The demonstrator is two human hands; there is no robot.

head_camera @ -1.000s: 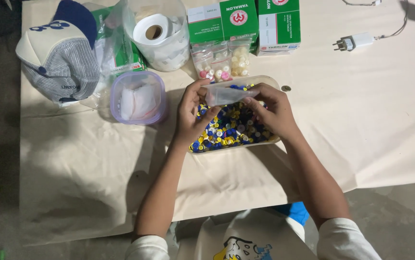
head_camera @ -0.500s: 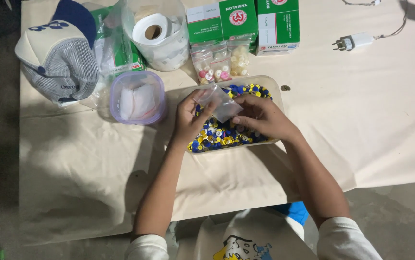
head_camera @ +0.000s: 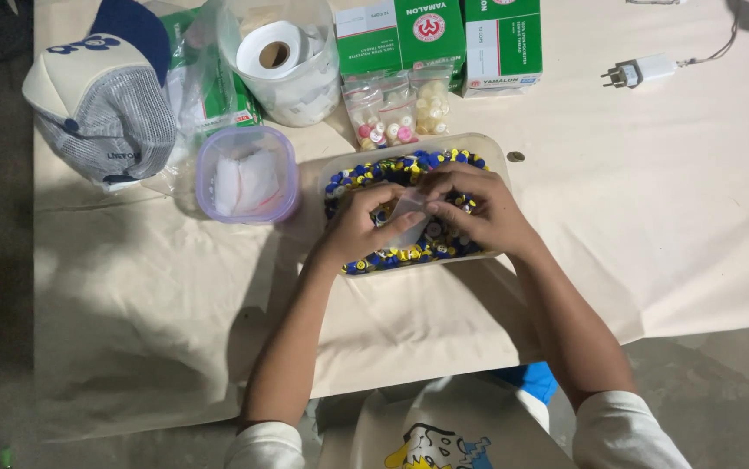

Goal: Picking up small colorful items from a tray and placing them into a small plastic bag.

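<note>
Clear, thin plastic is what both hands work on: a small transparent bag (head_camera: 409, 217) held just above the shallow beige tray (head_camera: 489, 149) of blue and yellow buttons (head_camera: 366, 174), at the middle of the frame. The left hand (head_camera: 359, 227) pinches the bag's left edge with its fingers (head_camera: 396, 227) pressed together; the right hand (head_camera: 478, 213) pinches the upper right edge. A firm grip on both edges, kept low over the tray, would likely stop buttons from scattering onto the cream paper-covered surface (head_camera: 696, 226).

Upper left lies a cream and navy mesh cap (head_camera: 101, 100), then a green crinkled packet (head_camera: 209, 82). Right of it stands a lilac-rimmed round plastic tub (head_camera: 247, 175). A white tape roll (head_camera: 272, 54) sits in a clear bag. Three small clear bags of pink and pale buttons (head_camera: 399, 108) lie above the tray. At top centre stand two green and white cardboard boxes (head_camera: 439, 35) with red round emblems. Upper right rests a white charger plug (head_camera: 639, 69).
</note>
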